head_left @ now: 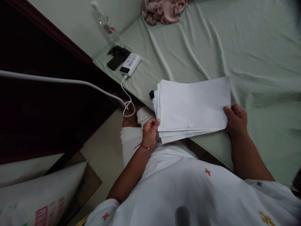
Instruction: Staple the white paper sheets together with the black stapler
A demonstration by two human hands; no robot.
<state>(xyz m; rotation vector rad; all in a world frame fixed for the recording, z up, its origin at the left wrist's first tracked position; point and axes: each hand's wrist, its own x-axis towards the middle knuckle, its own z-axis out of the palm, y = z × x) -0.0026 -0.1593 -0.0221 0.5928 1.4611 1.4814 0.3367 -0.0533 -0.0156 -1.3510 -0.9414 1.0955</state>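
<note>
A loose stack of white paper sheets (194,105) lies level between my two hands, over the edge of the bed and my lap. My left hand (150,130) pinches the stack at its near left corner, where several sheets fan out unevenly. On the right side, my right hand (236,119) grips the short edge, thumb on top and fingers hidden below. The top sheet looks blank and bends slightly upward at the far right. A small black object (151,94) peeks out from beside the stack's left edge; its kind is hidden.
A bed with a pale green sheet (263,56) stretches ahead. A white power bank (130,64) with a white cable (128,91), dark items (117,58) and a clear bottle (107,25) sit by the wall. Pink cloth (164,11) lies behind. White sacks (47,191) stand lower left.
</note>
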